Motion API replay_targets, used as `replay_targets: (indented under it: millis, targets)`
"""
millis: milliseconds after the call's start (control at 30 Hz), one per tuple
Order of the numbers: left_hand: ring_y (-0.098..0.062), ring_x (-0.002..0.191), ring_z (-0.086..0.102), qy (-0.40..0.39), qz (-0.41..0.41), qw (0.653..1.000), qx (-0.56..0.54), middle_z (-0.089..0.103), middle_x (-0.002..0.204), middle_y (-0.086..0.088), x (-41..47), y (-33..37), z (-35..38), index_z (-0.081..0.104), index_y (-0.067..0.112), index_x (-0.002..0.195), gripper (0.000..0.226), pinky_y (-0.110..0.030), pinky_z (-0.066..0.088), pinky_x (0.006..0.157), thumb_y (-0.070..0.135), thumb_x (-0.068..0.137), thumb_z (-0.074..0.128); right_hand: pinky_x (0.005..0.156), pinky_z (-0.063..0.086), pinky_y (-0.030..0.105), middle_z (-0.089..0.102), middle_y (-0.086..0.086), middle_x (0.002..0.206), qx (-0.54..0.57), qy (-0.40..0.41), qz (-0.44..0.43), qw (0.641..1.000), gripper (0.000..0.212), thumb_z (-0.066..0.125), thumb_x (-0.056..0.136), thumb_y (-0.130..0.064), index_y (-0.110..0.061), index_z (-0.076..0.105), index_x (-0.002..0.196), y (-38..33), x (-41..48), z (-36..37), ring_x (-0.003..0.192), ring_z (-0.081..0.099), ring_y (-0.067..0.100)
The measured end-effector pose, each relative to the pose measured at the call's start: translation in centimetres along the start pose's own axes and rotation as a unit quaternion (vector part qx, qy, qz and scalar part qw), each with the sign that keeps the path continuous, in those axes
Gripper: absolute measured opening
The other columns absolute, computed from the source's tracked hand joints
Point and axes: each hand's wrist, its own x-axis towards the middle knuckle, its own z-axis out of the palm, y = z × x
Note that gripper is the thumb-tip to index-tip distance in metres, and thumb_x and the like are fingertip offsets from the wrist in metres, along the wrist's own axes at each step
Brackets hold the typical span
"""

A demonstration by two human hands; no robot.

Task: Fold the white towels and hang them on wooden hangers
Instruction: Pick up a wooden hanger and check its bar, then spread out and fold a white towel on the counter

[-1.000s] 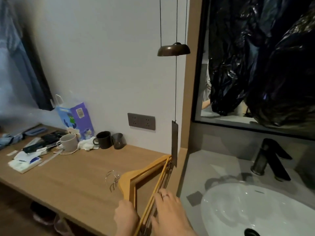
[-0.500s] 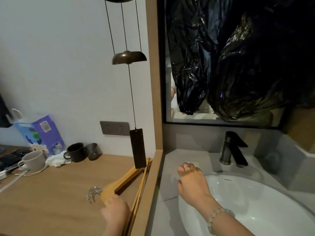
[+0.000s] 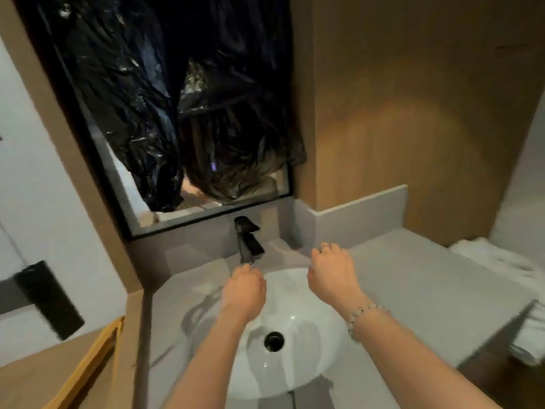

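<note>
Both arms reach out over the white sink (image 3: 312, 367). The left hand (image 3: 244, 292) is over the bowl, just under the black tap (image 3: 248, 242). Its fingers curl down and under, and the tips are hidden, so I cannot tell if they hold anything. The right hand (image 3: 333, 274) is beside it, over the back rim of the sink, a little farther out. Its fingers bend down loosely and nothing is in them. There is a ring (image 3: 323, 247) on one finger and a bead bracelet (image 3: 363, 315) on the wrist. The hands are apart and do not touch each other. The round dark drain (image 3: 274, 340) sits in the bottom of the bowl, between the two arms. The white towels (image 3: 498, 259) lie far to the right, on the end of the grey tabletop (image 3: 427, 293), well apart from both hands. More white cloth shows lower down past that edge, but it is blurry. The wooden hanger (image 3: 85, 367) lies far to the left on the brown tabletop (image 3: 26, 376), only partly in view. No hand touches it. A black tag (image 3: 48, 299) hangs above that side. Behind the tap is a mirror (image 3: 132, 199), mostly covered by a shiny black plastic bag (image 3: 165, 107).
</note>
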Motion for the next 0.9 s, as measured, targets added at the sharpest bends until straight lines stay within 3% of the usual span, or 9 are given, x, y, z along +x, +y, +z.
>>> replay_targets:
  millis: [200, 433, 667, 900]
  targets:
    - [-0.022, 0.12, 0.045, 0.004, 0.175, 0.984, -0.026, 0.051, 0.126, -0.003, 2.3, 16.5, 2.0, 0.052, 0.018, 0.124, 0.033, -0.032, 0.035, 0.098, 0.029, 0.099, 0.035, 0.092, 0.035, 0.035, 0.054, 0.008, 0.121, -0.044, 0.031, 0.183, 0.982, 0.026, 0.044, 0.094, -0.025, -0.012, 0.055, 0.115, 15.6, -6.4, -3.3, 0.116, 0.045, 0.026]
    - [-0.021, 0.122, 0.043, -0.004, 0.32, 0.946, -0.043, 0.052, 0.126, -0.002, 3.3, 35.4, 5.5, 0.052, 0.018, 0.124, 0.033, -0.032, 0.034, 0.099, 0.03, 0.096, 0.04, 0.095, 0.034, 0.035, 0.054, 0.007, 0.12, -0.075, 0.036, 0.301, 0.95, 0.027, 0.044, 0.094, -0.027, -0.013, 0.055, 0.114, 29.9, -11.9, -3.8, 0.116, 0.046, 0.024]
    - [-0.021, 0.114, 0.047, -0.009, 0.339, 0.938, -0.075, 0.053, 0.121, -0.001, 7.3, 51.1, 8.1, 0.054, 0.018, 0.118, 0.028, -0.033, 0.038, 0.092, 0.03, 0.097, 0.04, 0.094, 0.034, 0.035, 0.053, 0.007, 0.121, -0.101, 0.027, 0.349, 0.931, 0.029, 0.042, 0.094, -0.027, -0.013, 0.054, 0.117, 45.3, -13.5, -4.5, 0.115, 0.046, 0.024]
    - [-0.021, 0.112, 0.049, -0.022, 0.348, 0.933, -0.088, 0.054, 0.12, -0.002, 11.6, 59.7, 11.0, 0.053, 0.017, 0.118, 0.029, -0.033, 0.04, 0.09, 0.032, 0.098, 0.04, 0.093, 0.034, 0.035, 0.054, 0.008, 0.121, -0.091, 0.014, 0.348, 0.933, 0.03, 0.043, 0.094, -0.027, -0.012, 0.053, 0.118, 54.4, -11.6, -3.7, 0.115, 0.046, 0.024]
